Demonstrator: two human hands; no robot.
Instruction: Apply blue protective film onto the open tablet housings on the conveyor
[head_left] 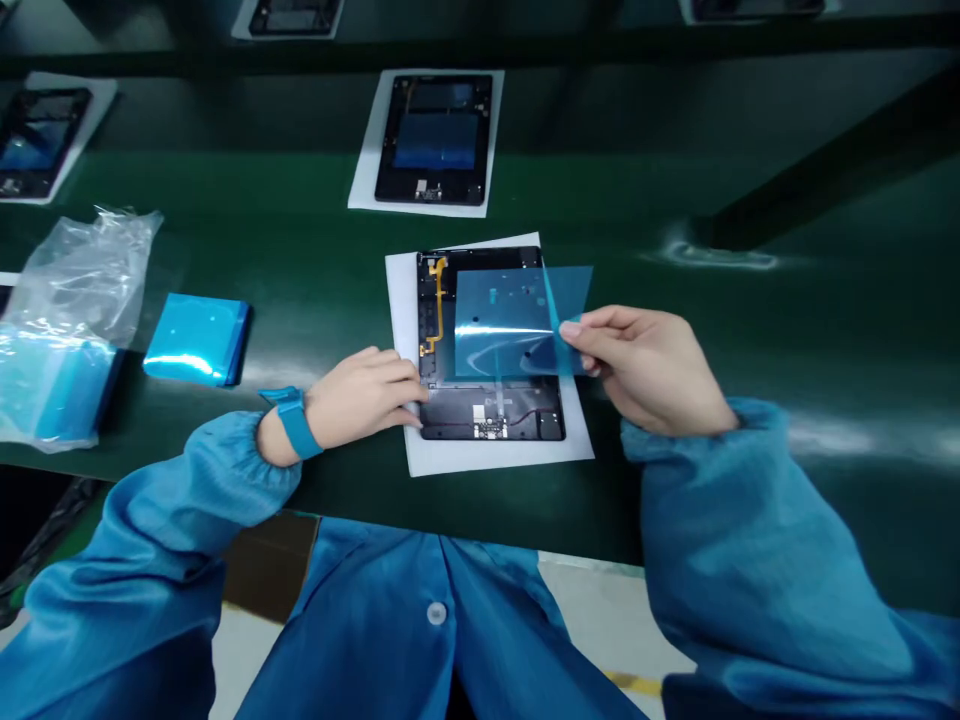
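Observation:
A black tablet with its insides exposed [450,410] lies on a sheet of white paper [502,462] in front of me. At its lower left edge, my left hand [367,395] holds the tablet, with fingertips and thumb pressed to the rim. My right hand [637,360] pinches the right edge of a clear blue film sheet [502,320] between thumb and fingers. The film stretches over the tablet's middle, its right part raised and bent. I cannot tell how much of it touches the tablet. Left of the film, an orange flex cable [439,305] shows.
Another opened tablet [435,145] lies on paper farther back, and one more [37,145] is at far left. A stack of blue films [196,338] sits left of my hand, beside a clear plastic bag [90,290] with more blue sheets. A dark post [832,160] slants at right.

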